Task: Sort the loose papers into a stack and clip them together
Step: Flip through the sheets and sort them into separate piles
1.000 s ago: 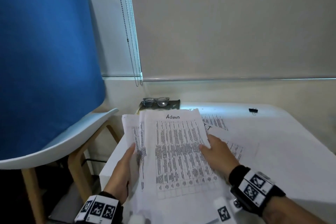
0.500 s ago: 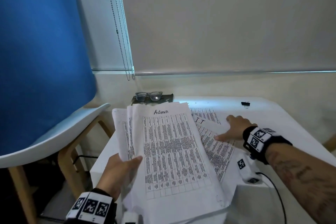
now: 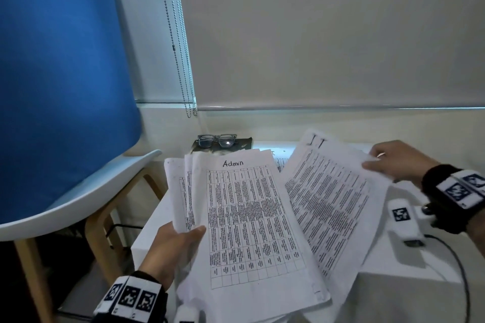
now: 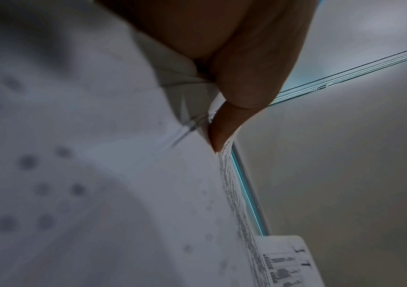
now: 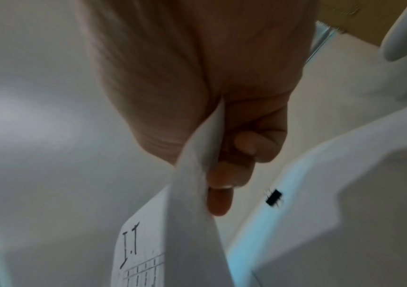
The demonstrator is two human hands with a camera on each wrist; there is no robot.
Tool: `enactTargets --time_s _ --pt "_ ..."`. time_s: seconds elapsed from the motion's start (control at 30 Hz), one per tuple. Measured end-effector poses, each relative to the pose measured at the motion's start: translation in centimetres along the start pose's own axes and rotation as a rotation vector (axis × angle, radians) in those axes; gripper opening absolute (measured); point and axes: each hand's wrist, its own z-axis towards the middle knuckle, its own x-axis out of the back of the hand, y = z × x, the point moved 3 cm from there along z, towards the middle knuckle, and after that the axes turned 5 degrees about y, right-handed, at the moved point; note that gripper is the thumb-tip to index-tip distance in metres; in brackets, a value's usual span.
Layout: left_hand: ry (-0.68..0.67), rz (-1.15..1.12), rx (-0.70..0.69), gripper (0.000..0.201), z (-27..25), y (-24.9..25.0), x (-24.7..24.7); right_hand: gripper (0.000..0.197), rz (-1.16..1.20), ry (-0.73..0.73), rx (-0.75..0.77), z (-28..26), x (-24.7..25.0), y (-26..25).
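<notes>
While left hand (image 3: 173,249) is gripping Admin stack (image 3: 252,223), your right hand (image 3: 396,162) is pinching I.T sheet (image 3: 330,199) above table (image 3: 393,294).

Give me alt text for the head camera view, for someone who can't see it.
A person's left hand holds a fanned stack of printed sheets headed "Admin" while the right hand lifts another printed sheet above a white table. Glasses lie behind; a blue chair stands left.

The head camera looked forward and down over the desk (image 3: 409,294) toward the window blind (image 3: 328,34). Each wrist camera sat close under its hand, facing along the fingers; all three shared the printed papers (image 3: 252,217).
</notes>
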Motion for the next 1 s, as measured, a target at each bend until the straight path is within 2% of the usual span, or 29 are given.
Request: enactTargets --time_s 0.1,0.27,0.37,0.43,0.5,0.57,0.7,0.77,0.87,0.93,1.0 --pt "0.008 -0.012 -0.002 0.019 0.1 0.0 0.1 0.019 0.222 0.156 -0.078 -0.2 4.1 1.8" --pt "-0.008 -0.091 0.021 0.012 -0.5 0.4 -0.1 0.029 0.541 0.391 -0.195 -0.1 8.7 4.2" --pt "-0.009 -0.102 0.028 0.017 -0.4 0.3 -0.1 0.027 0.663 0.521 -0.126 0.9 10.5 3.8" --pt "0.0 -0.106 0.033 0.018 -0.2 0.1 0.0 0.042 0.72 0.608 -0.105 1.7 11.6 4.1" --pt "0.0 -0.11 0.037 0.02 0.1 -0.2 -0.1 0.021 0.808 0.609 -0.04 0.6 12.3 1.7" --pt "0.003 -0.116 0.047 0.023 0.2 -0.3 -0.1 0.013 0.913 0.655 0.014 -1.4 11.8 -2.1" --pt "-0.002 -0.147 0.062 0.022 0.2 -0.4 -0.1 0.017 1.092 0.563 0.0 -3.6 8.3 -5.7" --pt "0.004 -0.163 0.055 0.022 0.2 -0.4 -0.1 0.023 1.14 0.498 -0.078 -5.0 4.9 -6.2" --pt "0.002 -0.173 0.048 0.022 0.1 -0.3 -0.1 0.022 1.105 0.436 -0.164 -7.8 -0.9 -5.9" --pt "0.005 -0.184 0.055 0.022 0.1 -0.3 -0.1 0.006 1.077 0.359 -0.198 -9.1 -4.4 -5.4" --pt "0.007 -0.194 0.065 0.024 0.1 -0.2 -0.1 0.012 0.997 0.311 -0.241 -10.4 -6.8 -4.8"
